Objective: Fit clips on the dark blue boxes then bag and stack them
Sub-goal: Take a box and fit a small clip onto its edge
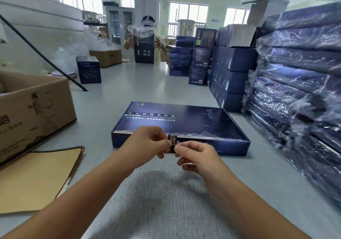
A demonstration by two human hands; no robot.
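A flat dark blue box (pixel 177 120) lies on the grey floor in front of me, its long front wall facing me. Just ahead of that wall's middle I hold a small dark clip with gold marks (pixel 172 144). My left hand (pixel 149 141) pinches the clip's left side with thumb and forefinger. My right hand (pixel 193 153) pinches its right side. Whether the clip touches the box I cannot tell. A tall stack of bagged dark blue boxes (pixel 302 94) wrapped in shiny clear plastic stands at the right.
An open brown carton (pixel 35 105) stands at the left with a flat cardboard sheet (pixel 36 177) before it. Unbagged blue boxes (pixel 228 76) are piled behind the stack. Farther back another person (pixel 147 41) handles an upright blue box and plastic. A black pole (pixel 42 54) slants at the left.
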